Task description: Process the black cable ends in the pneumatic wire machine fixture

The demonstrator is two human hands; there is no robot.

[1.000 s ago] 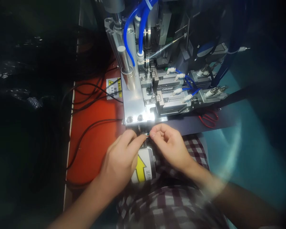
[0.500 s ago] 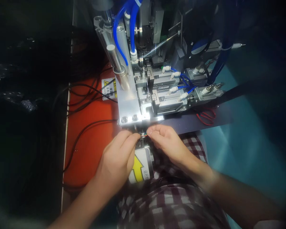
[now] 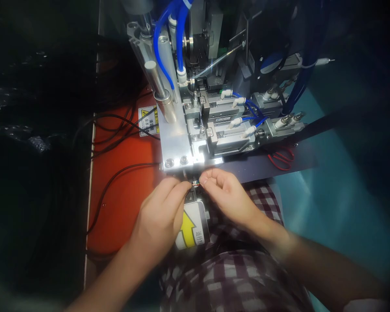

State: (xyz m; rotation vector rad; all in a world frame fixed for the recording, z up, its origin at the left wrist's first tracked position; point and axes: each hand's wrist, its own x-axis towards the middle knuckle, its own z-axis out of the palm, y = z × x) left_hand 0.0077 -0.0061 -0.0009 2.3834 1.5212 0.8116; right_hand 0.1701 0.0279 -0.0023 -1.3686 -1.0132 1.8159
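A small part with thin coloured wires (image 3: pixel 195 183) sits between my fingertips, just below the front edge of the metal machine (image 3: pixel 178 147). My left hand (image 3: pixel 164 206) pinches at its left end, thumb and forefinger together. On the other side my right hand (image 3: pixel 225 190) is closed in a pinch on the wires, its fingertips slightly above the part. The exact shape of the part is too small to tell. Below my fingers is a white plate with a yellow arrow (image 3: pixel 189 227).
Blue air tubes (image 3: pixel 182 39) and metal cylinders rise behind the hands. Black cables (image 3: pixel 113 173) cross the orange surface (image 3: pixel 120 208) at the left. Red-handled scissors or pliers (image 3: pixel 281 159) lie on the dark plate at the right.
My right fingertips have shifted very slightly left, closer to the part, and less of the wires shows. My left hand stays in place.
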